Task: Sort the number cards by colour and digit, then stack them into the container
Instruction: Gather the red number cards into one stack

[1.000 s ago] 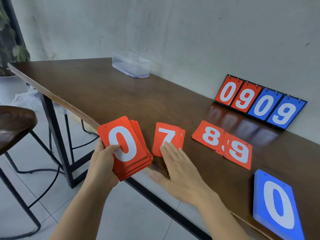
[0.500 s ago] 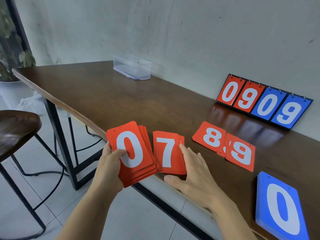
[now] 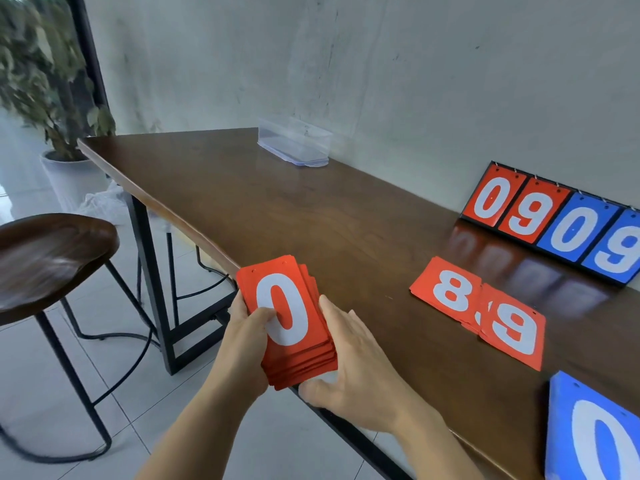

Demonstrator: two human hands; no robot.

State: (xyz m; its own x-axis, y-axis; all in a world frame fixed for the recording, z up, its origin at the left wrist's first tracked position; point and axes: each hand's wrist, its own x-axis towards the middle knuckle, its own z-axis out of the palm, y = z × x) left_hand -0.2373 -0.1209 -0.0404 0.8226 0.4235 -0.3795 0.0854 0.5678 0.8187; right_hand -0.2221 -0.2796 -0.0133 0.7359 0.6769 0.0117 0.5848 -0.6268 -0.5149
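Note:
A thick stack of red cards [image 3: 294, 327] with a white 0 on top is held over the table's front edge. My left hand [image 3: 247, 341] grips its left side, thumb on the 0. My right hand [image 3: 349, 372] holds the stack from the right and beneath, fingers along its edge. The red 7 cards are no longer on the table. A red 8 card [image 3: 446, 289] and a red 9 card [image 3: 512, 332] lie overlapping on the wood to the right. A blue stack topped by 0 [image 3: 595, 434] lies at the lower right. The clear plastic container [image 3: 294, 145] stands far back by the wall.
A flip scoreboard [image 3: 554, 220] showing red 0 9 and blue 0 9 leans on the wall at right. The dark wooden table [image 3: 277, 209] has black legs. A round wooden stool [image 3: 48, 258] stands left, and a potted plant [image 3: 52, 98] beyond it.
My right hand slid the red 7 cards off the table and brought them under the red 0 stack. Both hands now hold one combined stack.

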